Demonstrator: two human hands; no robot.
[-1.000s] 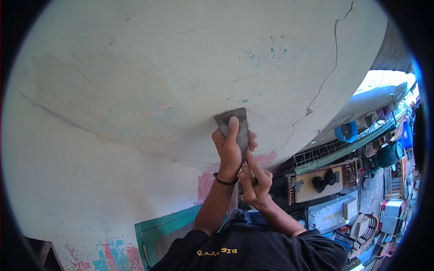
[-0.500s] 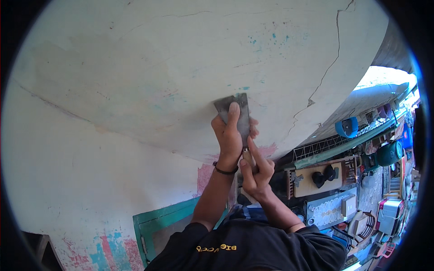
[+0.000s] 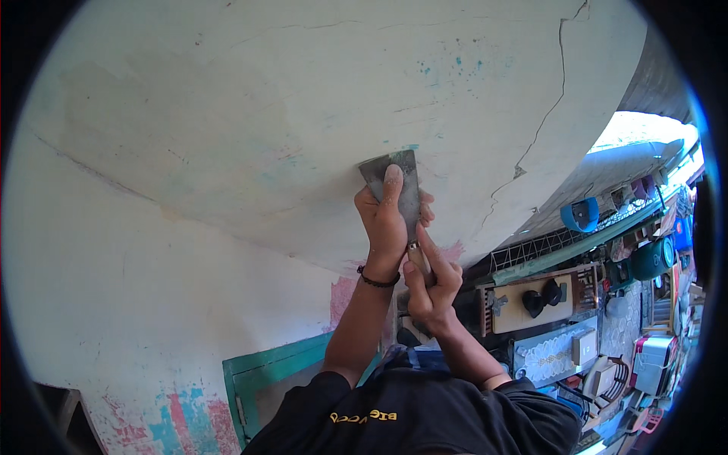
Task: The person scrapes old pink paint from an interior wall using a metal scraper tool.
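A scraper (image 3: 408,196) with a broad grey metal blade and a wooden handle rests at the whitish wall (image 3: 227,167). My left hand (image 3: 385,227), a dark bracelet at its wrist, is closed round the blade, its thumb lying flat on the near face. The other fingers of that hand pass behind the blade, and their tips show at its right side. Lower down, my right hand (image 3: 436,292) grips the handle between thumb and fingers, with the index finger stretched up along the blade's base. Small teal paint flecks mark the wall close to the blade's top edge.
A long crack (image 3: 561,68) runs down the wall at the right. Below left are a green frame (image 3: 243,364) and peeling pink and blue paint (image 3: 182,421). To the right stand a wooden bench (image 3: 531,307), a blue basin (image 3: 580,215), a green drum (image 3: 652,259) and chairs.
The scraper's blade has shifted slightly up the wall, and more of its top edge shows. Both hands keep the same hold.
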